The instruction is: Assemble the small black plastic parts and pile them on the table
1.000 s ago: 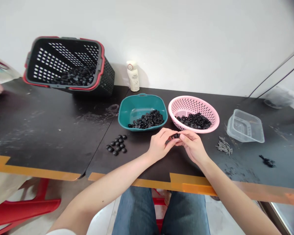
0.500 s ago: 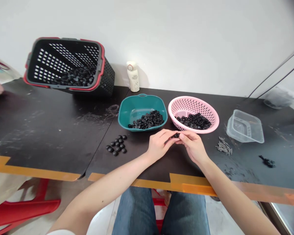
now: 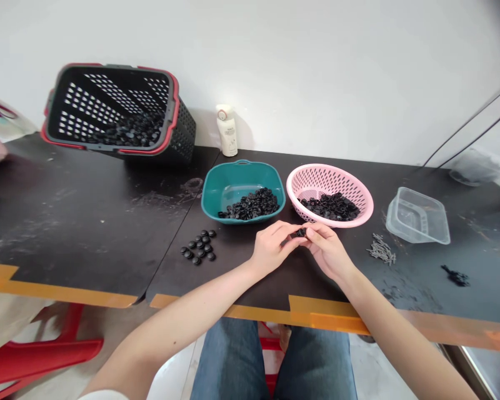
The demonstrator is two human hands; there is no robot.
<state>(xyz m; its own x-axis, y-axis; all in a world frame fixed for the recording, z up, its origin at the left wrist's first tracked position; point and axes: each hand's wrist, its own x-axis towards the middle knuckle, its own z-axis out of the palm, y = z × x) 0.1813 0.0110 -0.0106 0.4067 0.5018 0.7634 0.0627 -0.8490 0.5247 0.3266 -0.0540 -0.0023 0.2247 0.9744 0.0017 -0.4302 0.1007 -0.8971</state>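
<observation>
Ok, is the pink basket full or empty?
The pink basket is partly full: black pieces lie towards its near side, leaving much of its inside bare.

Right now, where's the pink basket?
In the head view, the pink basket sits right of centre on the dark table, just beyond the right hand, between the teal basin and the clear plastic container.

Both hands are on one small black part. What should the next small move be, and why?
I'd probably press the black part gently between left hand and right hand. Both pinch it from opposite sides, so neither looks free to reach into the pink basket. Fingers cover much of it; I can't tell whether it is one piece or two.
</observation>
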